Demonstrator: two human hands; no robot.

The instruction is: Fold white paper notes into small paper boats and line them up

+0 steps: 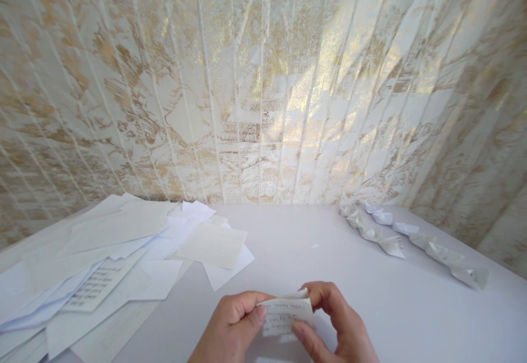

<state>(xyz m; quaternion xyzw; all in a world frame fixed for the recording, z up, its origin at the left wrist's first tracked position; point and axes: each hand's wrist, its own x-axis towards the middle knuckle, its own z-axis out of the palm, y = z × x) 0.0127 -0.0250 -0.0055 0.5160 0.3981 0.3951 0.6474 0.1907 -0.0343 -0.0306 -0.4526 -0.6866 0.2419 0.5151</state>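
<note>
Papers (119, 236) left, folded pieces (422, 242) right, on table (280, 247)

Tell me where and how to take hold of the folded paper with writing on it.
I'd pinch the folded paper at its two side edges, left grip from the left, right grip from the right, thumbs on the written face. It is small and that face is turned to the camera, so holding the sides should leave its middle uncovered.

Table (284, 253) passable midway; papers (123, 225) block left, folded pieces (440, 253) right
</note>
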